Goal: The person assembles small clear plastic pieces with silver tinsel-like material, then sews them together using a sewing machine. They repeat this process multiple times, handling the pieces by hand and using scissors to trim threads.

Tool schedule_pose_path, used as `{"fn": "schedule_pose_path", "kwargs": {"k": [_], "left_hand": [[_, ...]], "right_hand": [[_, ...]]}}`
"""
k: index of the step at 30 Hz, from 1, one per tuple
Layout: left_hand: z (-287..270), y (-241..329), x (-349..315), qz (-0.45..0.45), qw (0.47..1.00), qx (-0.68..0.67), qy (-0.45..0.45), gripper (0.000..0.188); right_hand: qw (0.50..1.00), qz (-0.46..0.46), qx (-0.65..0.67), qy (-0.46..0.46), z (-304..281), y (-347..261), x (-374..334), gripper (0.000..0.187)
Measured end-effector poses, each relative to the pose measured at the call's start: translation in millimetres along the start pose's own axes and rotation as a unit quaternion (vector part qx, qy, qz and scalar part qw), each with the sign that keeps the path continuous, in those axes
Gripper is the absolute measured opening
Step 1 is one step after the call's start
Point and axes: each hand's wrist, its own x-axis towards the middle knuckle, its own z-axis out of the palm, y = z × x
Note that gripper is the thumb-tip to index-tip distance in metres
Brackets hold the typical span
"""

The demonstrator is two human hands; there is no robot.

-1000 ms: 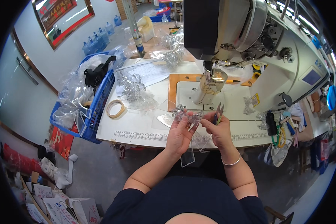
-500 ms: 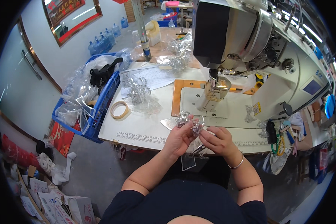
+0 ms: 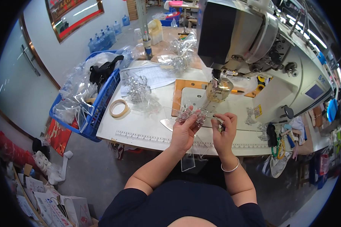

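Clear plastic bunch (image 3: 194,117) is up in my left fingers (image 3: 190,120), over the near part of the bench (image 3: 144,123) and in front of the sewing machine (image 3: 250,41); its folds are glassy and crumpled together, so I cannot make out how many pieces it has or where one ends; my own grip covers much of its underside, and a flat clear piece (image 3: 188,162) hangs below, past the bench edge, its link to the bunch hard to trace; a pale pointed piece (image 3: 166,123) lies on the bench, its right end lost behind the bunch and my left fingers; the upper edge of the view cuts off the top of the sewing machine.

My left fingers are pinched on the bunch, thumb on the near side; my right fingers (image 3: 231,120) are curled in on a small cutting tool (image 3: 220,128), most of it buried in my grip, so I cannot tell how its blades stand; the right fingertips are just beside the bunch's right end.

Half a second ago my right fingers were up against the bunch, the tool slanting down toward me; now they have drawn off to the right and turned upward, tool tucked into the palm; my left fingers keep their pinch; the tape roll (image 3: 120,115) and the clear plastic heap (image 3: 138,90) lie on the bench as they did.
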Motion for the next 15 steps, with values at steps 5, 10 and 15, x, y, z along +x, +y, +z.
{"fn": "schedule_pose_path", "kwargs": {"k": [5, 10, 15], "left_hand": [[0, -4, 2, 0.011, 1.000, 0.008, -0.004, 0.040], [-2, -5, 2, 0.021, 1.000, 0.007, -0.002, 0.040], [-5, -3, 1, 0.009, 1.000, -0.007, 0.005, 0.040]], "right_hand": [[0.991, 0.081, 0.073, -0.078, 6, 19, -1, 0.013], [0.980, 0.111, 0.137, -0.087, 8, 18, 0, 0.012], [0.980, 0.110, 0.123, -0.115, 6, 15, 0, 0.012]]}}
